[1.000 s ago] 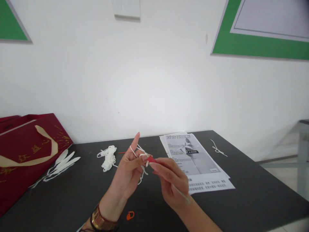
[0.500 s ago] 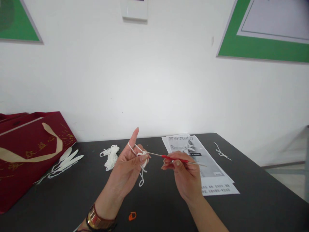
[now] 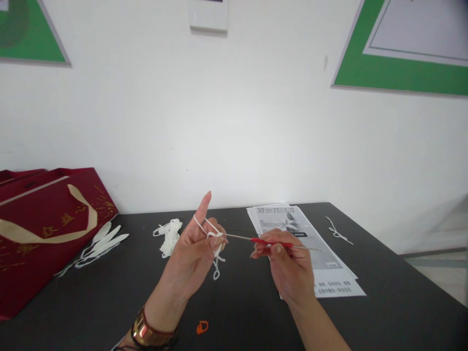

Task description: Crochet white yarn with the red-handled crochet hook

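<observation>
White yarn (image 3: 216, 271) is looped over the raised index finger of my left hand (image 3: 195, 251), whose thumb and other fingers pinch a small crocheted piece of it. A short looped tail dangles below that pinch. My right hand (image 3: 288, 265) grips a crochet hook (image 3: 272, 242) by its red handle, over the printed sheets. The hook's thin metal shaft reaches left to the yarn at my left fingertips; its very tip is hidden there.
On the dark table (image 3: 241, 312) lie a bundle of white yarn (image 3: 170, 237), an orange stitch marker (image 3: 202, 327), printed sheets (image 3: 331, 287) and a knotted white string (image 3: 338, 234). White leaf-shaped pieces (image 3: 106, 242) rest beside a dark red bag (image 3: 47, 209) at left.
My right hand and the crochet hook have shifted slightly to the right, away from my left hand. My left hand holds nearly the same pose, with the yarn still around its index finger.
</observation>
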{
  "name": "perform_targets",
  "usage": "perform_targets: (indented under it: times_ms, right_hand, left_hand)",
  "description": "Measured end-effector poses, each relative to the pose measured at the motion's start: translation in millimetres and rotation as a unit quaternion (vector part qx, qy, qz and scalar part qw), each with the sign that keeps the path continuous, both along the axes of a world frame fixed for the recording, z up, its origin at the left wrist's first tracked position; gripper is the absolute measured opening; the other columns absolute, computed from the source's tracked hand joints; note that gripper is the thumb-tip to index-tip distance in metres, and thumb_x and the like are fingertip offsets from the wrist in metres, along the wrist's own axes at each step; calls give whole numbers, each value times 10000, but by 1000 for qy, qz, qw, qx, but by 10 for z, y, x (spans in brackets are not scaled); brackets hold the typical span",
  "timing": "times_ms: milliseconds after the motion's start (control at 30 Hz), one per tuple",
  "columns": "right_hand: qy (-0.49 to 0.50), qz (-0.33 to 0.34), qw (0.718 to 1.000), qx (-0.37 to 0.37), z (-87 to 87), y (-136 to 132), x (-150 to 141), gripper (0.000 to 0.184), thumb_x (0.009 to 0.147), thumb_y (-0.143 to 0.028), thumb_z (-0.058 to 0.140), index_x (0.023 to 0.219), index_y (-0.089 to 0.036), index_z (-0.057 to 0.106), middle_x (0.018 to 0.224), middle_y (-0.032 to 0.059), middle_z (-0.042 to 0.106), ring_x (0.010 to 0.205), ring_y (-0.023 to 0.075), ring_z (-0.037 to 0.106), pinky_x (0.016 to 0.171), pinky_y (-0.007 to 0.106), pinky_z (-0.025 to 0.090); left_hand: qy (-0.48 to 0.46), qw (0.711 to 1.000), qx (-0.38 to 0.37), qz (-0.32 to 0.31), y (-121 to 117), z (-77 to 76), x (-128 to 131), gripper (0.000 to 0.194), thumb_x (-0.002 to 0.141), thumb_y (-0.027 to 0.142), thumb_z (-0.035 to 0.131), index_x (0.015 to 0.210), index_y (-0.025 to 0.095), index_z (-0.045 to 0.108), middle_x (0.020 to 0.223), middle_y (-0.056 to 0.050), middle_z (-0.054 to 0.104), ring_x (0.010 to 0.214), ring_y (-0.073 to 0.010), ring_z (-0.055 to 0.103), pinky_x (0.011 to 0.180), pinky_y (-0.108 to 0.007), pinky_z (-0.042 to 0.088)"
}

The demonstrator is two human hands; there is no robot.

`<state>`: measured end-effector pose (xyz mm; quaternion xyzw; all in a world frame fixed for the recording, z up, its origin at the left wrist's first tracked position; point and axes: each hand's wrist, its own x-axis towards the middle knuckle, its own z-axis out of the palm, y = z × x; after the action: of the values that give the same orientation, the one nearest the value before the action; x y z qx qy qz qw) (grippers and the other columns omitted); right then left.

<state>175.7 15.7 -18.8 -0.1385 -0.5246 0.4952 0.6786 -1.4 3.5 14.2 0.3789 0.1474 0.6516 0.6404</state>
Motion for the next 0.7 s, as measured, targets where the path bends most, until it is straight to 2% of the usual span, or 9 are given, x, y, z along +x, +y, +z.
perform_targets:
  times_ms: [167,300,433,533,700]
  right_hand:
    - [27,15,998,-49,33,-10,3,93,827,-263,679,850,-190,732,742,23,703,634,135,670,592,246,574]
    - [89,76,980,-159,39,22,-29,128,810,-288,698,825,-164,725,638,11,698,537,95,642,531,178,569]
    - [125,108,953,-253,28,47,-106,154,777,-286,731,839,-144,725,619,6,695,510,76,619,503,151,569]
    - [110,91,957,-252,15,18,-189,177,787,-310,719,858,-148,719,656,15,699,557,89,624,548,188,590]
    - [50,-25,981,-186,-65,-32,-294,152,828,-324,670,901,-198,713,782,12,681,652,110,610,554,210,577]
  left_hand:
    - [12,1000,1,-5,11,-4,6,790,752,-15,630,1440,242,338,659,39,528,638,-98,497,586,-214,387]
    - [79,996,35,22,20,-36,11,780,785,29,633,1445,301,318,673,39,535,631,-93,482,581,-213,384]
    - [160,981,66,83,29,-103,64,773,792,77,659,1425,381,335,717,42,556,649,-84,482,603,-201,404]
    - [183,975,53,115,36,-164,153,722,767,109,698,1373,394,428,735,46,572,683,-79,506,669,-201,430]
    - [136,981,-30,135,37,-227,307,715,758,146,712,1375,374,431,701,56,591,673,-65,522,695,-181,436]
